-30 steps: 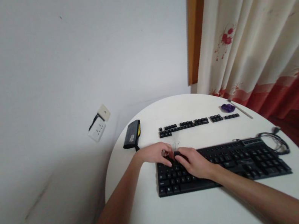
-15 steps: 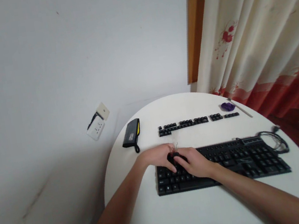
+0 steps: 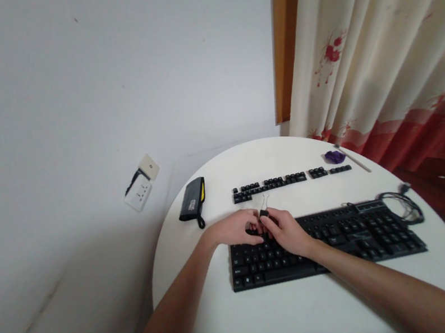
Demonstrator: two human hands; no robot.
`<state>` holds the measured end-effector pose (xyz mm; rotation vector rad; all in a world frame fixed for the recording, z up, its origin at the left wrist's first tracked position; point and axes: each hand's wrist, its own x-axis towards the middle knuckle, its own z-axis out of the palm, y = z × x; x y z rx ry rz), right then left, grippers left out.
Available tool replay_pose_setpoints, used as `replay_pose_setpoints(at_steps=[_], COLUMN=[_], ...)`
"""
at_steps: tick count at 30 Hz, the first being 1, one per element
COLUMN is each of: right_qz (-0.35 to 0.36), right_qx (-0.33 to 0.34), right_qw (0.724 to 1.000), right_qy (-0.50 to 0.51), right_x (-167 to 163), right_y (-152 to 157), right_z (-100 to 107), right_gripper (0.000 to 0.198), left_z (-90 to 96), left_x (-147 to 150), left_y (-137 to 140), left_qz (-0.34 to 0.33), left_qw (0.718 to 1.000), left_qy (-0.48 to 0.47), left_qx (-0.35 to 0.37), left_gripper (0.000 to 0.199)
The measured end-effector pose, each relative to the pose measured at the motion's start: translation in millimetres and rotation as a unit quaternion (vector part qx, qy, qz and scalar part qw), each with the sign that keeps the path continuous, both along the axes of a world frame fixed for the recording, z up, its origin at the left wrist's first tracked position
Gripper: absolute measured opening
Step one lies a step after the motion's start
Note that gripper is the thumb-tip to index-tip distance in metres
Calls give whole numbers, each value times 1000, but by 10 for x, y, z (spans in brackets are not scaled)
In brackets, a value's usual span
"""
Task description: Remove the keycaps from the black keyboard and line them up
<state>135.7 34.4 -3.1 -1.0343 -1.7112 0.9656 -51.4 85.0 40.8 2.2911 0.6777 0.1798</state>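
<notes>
My right hand [image 3: 288,233] pinches a keycap puller [image 3: 263,213] by its black handle, above the upper left part of the black keyboard [image 3: 295,272]. Its thin wire prongs point up and away from me. Close beside it, my left hand [image 3: 239,227] hovers over the keyboard's left end, fingers curved and thumb held apart, with dark keys showing in the gap. Whether its fingertips touch the puller I cannot tell. Beyond the hands, loose black keycaps [image 3: 276,183] lie in rows on the white table [image 3: 232,324].
A dark case with a yellow edge and strap [image 3: 192,200] lies at the left. At the far right are a purple crumpled thing [image 3: 334,157] and a thin pale stick [image 3: 356,160]. The coiled keyboard cable [image 3: 409,209] rests right of the keyboard. A wall and curtain [image 3: 374,50] stand behind.
The keycap puller has come up between my hands, and its handle and wires show more plainly. My left thumb has moved up and away from the right hand's fingers.
</notes>
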Motion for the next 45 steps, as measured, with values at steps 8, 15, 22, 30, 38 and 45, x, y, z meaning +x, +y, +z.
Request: replay_pose_setpoints(at_steps=[8, 15, 22, 30, 38, 45], right_qz=[-173, -195, -195, -184, -181, -180], right_qx=[-9, -19, 29, 18, -11, -13], right_qw=[982, 977, 978, 979, 977, 975], right_qy=[77, 82, 62, 82, 114, 131], right_x=[33, 51, 61, 61, 52, 41], right_y=[80, 121, 114, 106, 134, 145], right_z=[-67, -142, -102, -70, -97, -99], right_gripper=[30, 30, 29, 31, 33, 33], left_z=[-36, -131, -108, -181, -437, -546], left_x=[212, 267, 257, 262, 207, 217], left_y=[-49, -85, -95, -75, 218, 287], left_qz=[154, 91, 84, 181, 332, 341], left_qw=[977, 970, 952, 941, 898, 899], left_qy=[-105, -112, -61, -115, -78, -9], left_qx=[107, 193, 289, 263, 277, 276], left_gripper=[18, 19, 19, 14, 15, 18])
